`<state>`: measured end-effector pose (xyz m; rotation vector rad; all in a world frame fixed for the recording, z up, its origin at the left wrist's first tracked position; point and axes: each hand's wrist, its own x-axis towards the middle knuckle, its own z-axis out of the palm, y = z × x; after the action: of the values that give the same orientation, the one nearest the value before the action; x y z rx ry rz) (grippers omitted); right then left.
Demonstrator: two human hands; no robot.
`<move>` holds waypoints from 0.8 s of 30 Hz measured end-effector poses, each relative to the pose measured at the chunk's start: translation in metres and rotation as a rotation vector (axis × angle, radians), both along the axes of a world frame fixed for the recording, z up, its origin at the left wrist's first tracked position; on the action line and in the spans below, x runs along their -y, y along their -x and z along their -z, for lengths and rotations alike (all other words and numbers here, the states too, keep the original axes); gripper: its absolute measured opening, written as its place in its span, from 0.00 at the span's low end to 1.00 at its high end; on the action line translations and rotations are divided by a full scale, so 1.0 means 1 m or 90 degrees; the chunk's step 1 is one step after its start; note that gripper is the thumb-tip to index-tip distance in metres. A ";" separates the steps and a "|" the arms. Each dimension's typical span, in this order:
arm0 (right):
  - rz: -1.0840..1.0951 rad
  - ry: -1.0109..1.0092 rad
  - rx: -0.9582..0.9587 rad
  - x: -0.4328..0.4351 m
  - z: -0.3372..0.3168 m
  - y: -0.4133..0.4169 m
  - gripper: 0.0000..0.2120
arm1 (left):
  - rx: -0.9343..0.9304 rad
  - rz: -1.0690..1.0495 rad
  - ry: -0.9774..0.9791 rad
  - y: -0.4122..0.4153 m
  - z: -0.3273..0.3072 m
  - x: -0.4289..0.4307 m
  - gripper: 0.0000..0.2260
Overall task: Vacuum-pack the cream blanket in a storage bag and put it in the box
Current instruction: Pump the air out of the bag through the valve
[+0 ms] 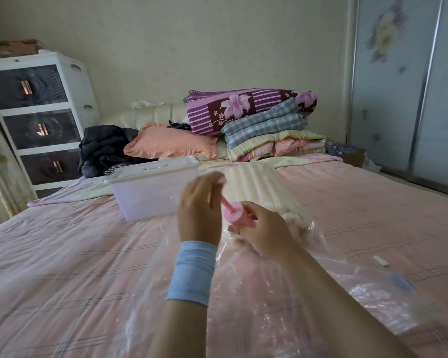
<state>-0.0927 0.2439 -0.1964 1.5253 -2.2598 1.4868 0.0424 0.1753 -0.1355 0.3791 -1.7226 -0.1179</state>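
The left grip (pixel 199 210) curls round the pink pump's (pixel 232 213) plunger, the right grip (pixel 264 228) clasps its barrel at the near end of the bagged cream blanket (pixel 256 184), which runs lengthwise away up the bed (pixel 62 254), with the box (pixel 145 197) just left.

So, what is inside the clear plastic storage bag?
A cream ribbed blanket, filling the far part of the bag. The left hand, right hand and pink hand pump partly cover its near end.
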 end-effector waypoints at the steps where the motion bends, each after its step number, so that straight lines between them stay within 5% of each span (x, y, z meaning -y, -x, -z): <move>1: -0.002 -0.009 -0.007 0.001 -0.001 -0.002 0.21 | 0.069 0.025 -0.047 0.004 0.015 0.000 0.05; 4: -0.014 -0.021 -0.017 0.004 -0.003 -0.007 0.19 | 0.152 0.046 -0.134 0.007 0.028 0.001 0.05; 9: -0.021 -0.019 0.006 -0.006 -0.004 0.000 0.16 | -0.075 -0.027 0.074 -0.012 -0.031 -0.006 0.08; 12: -0.037 -0.020 0.024 -0.008 -0.002 0.005 0.17 | -0.186 -0.059 0.074 -0.014 -0.045 -0.007 0.08; 19: -0.017 -0.026 0.034 0.002 -0.001 0.000 0.21 | 0.152 0.079 -0.116 0.009 0.023 0.002 0.06; 21: -0.026 -0.012 0.053 -0.002 -0.002 0.002 0.15 | 0.104 0.052 -0.057 0.006 0.008 -0.001 0.06; 24: -0.049 -0.012 0.069 -0.005 -0.002 0.008 0.19 | -0.071 -0.011 0.073 -0.007 -0.031 -0.008 0.08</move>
<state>-0.1002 0.2486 -0.1947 1.5908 -2.3052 1.6098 0.0495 0.1830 -0.1046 0.2971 -1.6083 -0.0268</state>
